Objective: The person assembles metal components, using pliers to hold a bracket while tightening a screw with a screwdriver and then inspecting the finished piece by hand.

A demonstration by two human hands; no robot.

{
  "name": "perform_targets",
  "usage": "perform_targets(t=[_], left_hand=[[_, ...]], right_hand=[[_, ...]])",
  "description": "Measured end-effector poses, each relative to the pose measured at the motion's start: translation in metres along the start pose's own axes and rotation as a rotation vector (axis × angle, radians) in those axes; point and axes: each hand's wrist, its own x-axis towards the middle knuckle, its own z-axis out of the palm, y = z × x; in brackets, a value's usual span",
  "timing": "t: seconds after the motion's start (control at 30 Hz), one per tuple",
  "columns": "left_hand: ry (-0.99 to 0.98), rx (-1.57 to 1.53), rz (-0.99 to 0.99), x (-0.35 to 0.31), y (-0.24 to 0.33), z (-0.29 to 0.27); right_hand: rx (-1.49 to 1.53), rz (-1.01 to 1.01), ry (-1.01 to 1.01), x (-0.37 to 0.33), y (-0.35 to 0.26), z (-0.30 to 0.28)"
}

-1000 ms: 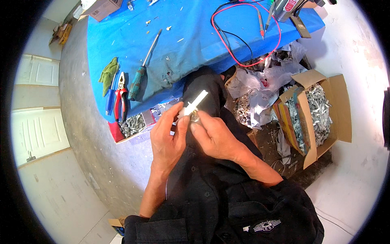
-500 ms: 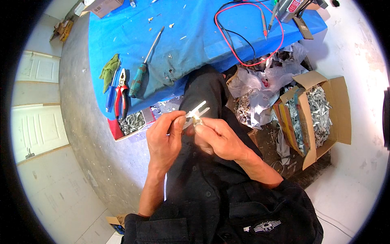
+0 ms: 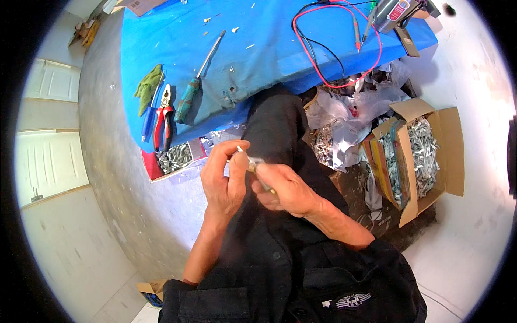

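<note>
Beyond the left hand [image 3: 223, 180], free room over blue tabletop [image 3: 269, 37] between two obstacles: screwdriver [image 3: 190, 93], red cable [image 3: 336, 86]

A table under a blue cloth [image 3: 258, 59] stands ahead of the left hand [image 3: 223, 177] and the right hand [image 3: 288, 188], its cover creased and smudged grey along the edge nearest them. Left of the left hand runs a grey concrete floor [image 3: 116, 161], mottled and scuffed; a pale, bluish-white patch of light [image 3: 183, 207] falls on it close beside that hand. Farther out to the left, past the floor, is a whitish wall [image 3: 75, 253] with two white panelled doors [image 3: 56, 167], the nearer one bearing a metal latch [image 3: 36, 195]. Well to the right of the right hand rises a white plastered wall [image 3: 468, 64], brightly lit and marked with faint stains.
</note>
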Motion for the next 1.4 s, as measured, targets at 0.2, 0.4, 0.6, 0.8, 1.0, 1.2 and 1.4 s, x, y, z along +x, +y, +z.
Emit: perform_targets(t=[0.2,0.4,0.6,0.8,1.0,1.2,1.4], left_hand=[[-0.072,-0.030,-0.158,0.000,0.005,-0.002],[-0.147,-0.079,-0.237,-0.004,-0.004,-0.013],[-0.136,-0.094,-0.225,-0.011,-0.005,-0.016],[-0.138,-0.053,-0.258,-0.017,0.000,-0.015],[-0.186,-0.151,-0.287,-0.026,0.000,-0.020],[-0.243,-0.058,-0.211,-0.027,0.001,-0.033],[-0.197,0.152,-0.126,-0.028,0.016,-0.035]], right_hand=[[0.083,0.087,-0.090,0.002,0.007,0.001],[0.046,0.149,-0.155,0.002,0.011,-0.001],[-0.406,-0.029,-0.086,0.000,0.003,0.000],[-1.082,-0.260,-0.049,-0.006,-0.007,-0.003],[-0.955,-0.248,-0.061,-0.006,-0.010,-0.004],[-1.145,-0.342,0.089,-0.010,-0.009,0.000],[-1.097,-0.383,0.138,-0.008,-0.005,0.006]])
